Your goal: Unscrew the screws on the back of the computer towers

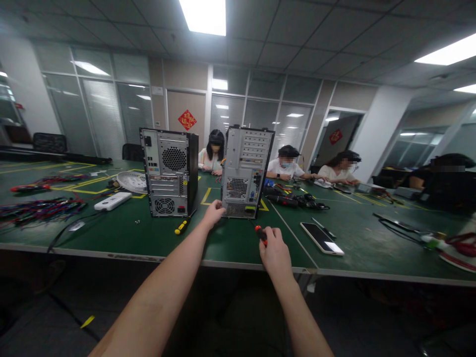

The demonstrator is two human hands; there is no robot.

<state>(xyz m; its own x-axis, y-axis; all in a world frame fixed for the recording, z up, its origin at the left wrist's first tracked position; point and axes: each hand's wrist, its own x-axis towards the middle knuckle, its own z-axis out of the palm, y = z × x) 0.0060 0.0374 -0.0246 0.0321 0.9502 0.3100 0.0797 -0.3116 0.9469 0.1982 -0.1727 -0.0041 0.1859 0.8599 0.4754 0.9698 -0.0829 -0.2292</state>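
Two desktop computer cases stand upright with their rear panels facing me. Against the lower left edge of the right computer case (pixel 247 163) rests my left hand (pixel 214 213), its fingers bent around the corner. My right hand (pixel 275 249) is closed around a screwdriver (pixel 261 234) with a red and black handle, just in front of that case's base. The screwdriver's tip is too thin to make out. Beside it, the left computer case (pixel 167 173) is untouched by either hand. A yellow and black screwdriver (pixel 182 226) lies at its front right corner.
A phone (pixel 322 239) lies to my right, a pen-like tool (pixel 323 228) next to it. Bundled wires (pixel 37 210), a white power strip or box (pixel 112 201) and a white basket (pixel 132 182) are on the left. Several people sit across the green table (pixel 238 248).
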